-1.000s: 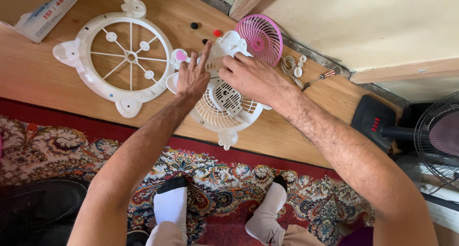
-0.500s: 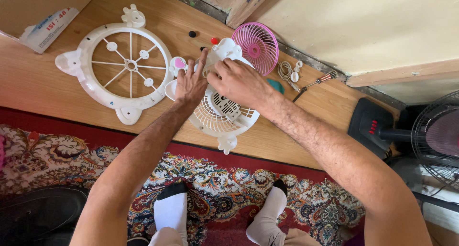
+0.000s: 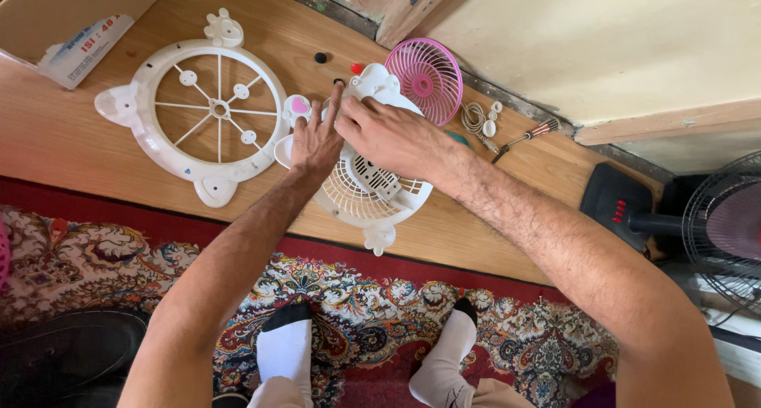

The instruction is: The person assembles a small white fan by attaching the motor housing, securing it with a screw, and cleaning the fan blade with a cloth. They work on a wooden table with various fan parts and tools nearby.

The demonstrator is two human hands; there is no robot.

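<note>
Both hands, the left hand point(image 3: 315, 142) flat with fingers spread and the right hand point(image 3: 386, 136) curled over the top, press on the white fan grille point(image 3: 372, 188) lying on the wooden board point(image 3: 476, 218), and a hard push might snap its thin ribs.

2 white fan grilles point(image 3: 372, 178) point(image 3: 210, 111), 1 pink fan blade point(image 3: 424, 69), 1 screwdriver point(image 3: 523, 136).

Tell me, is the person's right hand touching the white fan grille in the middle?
Touching. The head view shows the right hand lying on top of the white fan grille, its fingers pressed onto the upper part with no gap.
</note>
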